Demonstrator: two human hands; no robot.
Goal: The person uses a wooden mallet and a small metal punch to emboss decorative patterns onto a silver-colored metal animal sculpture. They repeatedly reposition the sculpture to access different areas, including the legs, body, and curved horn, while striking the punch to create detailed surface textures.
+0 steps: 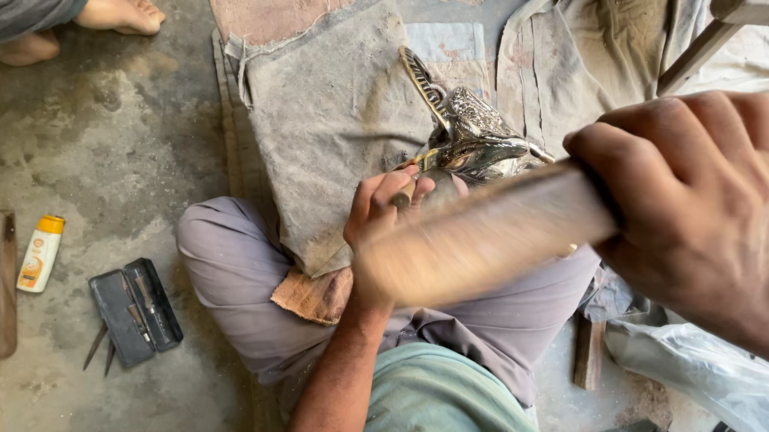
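The left hand [384, 209] pinches a thin metal chisel [413, 173] against the shiny embossed silver-coloured metal ornament [476, 134], which lies on grey cloth [337, 114] over the lap. To the right, the right hand [695, 194] is wrapped tight around a blurred wooden mallet [480, 238]. The ornament looks already richly patterned, so I judge the chasing well advanced but not finished.

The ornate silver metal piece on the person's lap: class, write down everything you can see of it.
The ornate silver metal piece looks like shiny embossed metal, covered in fine raised patterns. A long, curved, feather-like part with a gold-toned edge rises from its upper left. It lies tilted on a dusty grey cloth over the seated person's lap. The left hand holds a thin tool against its lower left edge. The blurred wooden stick in the right hand hides its lower part.
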